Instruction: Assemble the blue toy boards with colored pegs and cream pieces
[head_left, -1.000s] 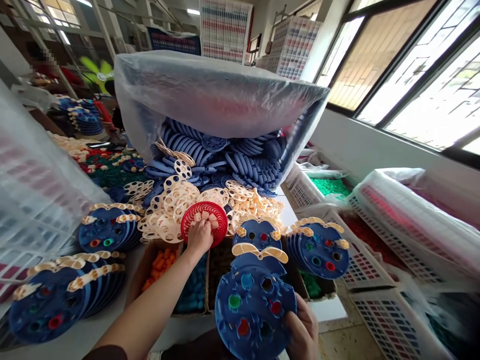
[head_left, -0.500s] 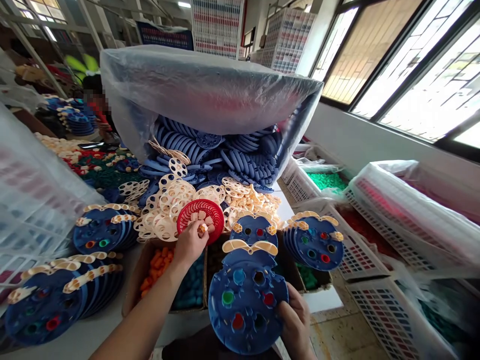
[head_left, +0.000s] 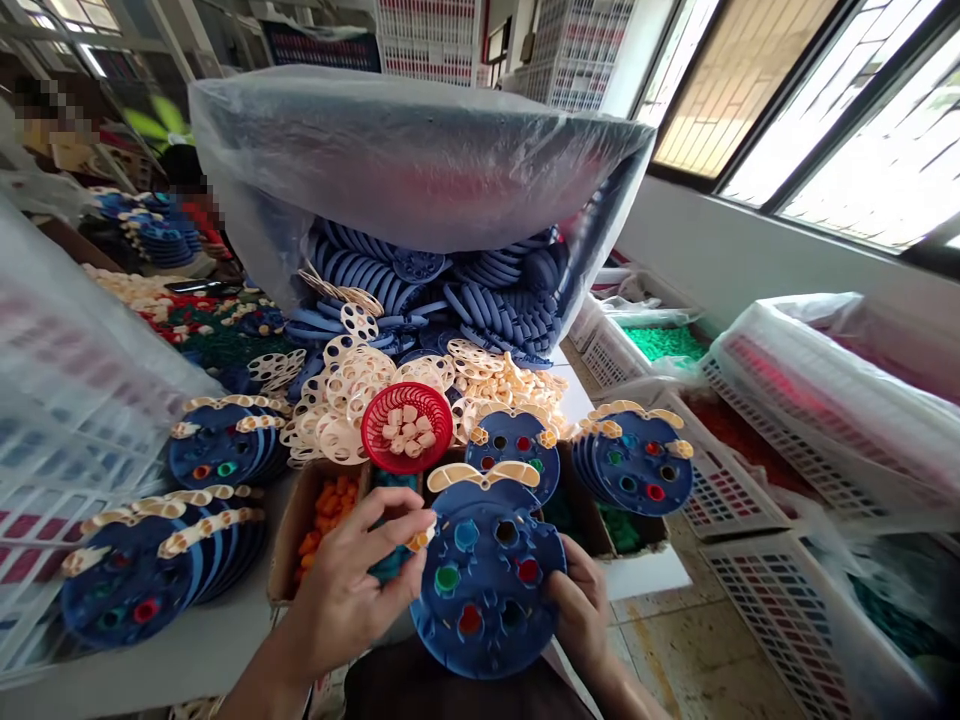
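Note:
My left hand point(head_left: 360, 575) pinches a small cream plastic piece point(head_left: 421, 537) between thumb and fingers, close to the left edge of a blue plastic disc point(head_left: 491, 570). That disc has red, green, light blue and dark round inserts, with a cream wavy strip point(head_left: 484, 476) along its top. Its right edge is gripped by my right hand point(head_left: 581, 605), thumb on the face. Beyond the disc sits a red basket point(head_left: 367, 455) with several cream pieces point(head_left: 407, 430) in it. Behind the held disc, a similar blue disc point(head_left: 551, 465) carries a cream strip and small cream pieces at its sides.
Stacks of assembled blue discs stand at left point(head_left: 127, 590) and right point(head_left: 637, 470). Cardboard compartments hold orange pieces point(head_left: 326, 510) and green pieces point(head_left: 622, 525). Behind lie cream perforated discs point(head_left: 341, 390) and a plastic-covered heap of blue discs point(head_left: 375, 275). White crates point(head_left: 787, 610) line the right.
My left hand has come back from the red basket to the held disc's left side, bringing a small cream piece. My right hand still grips the blue disc.

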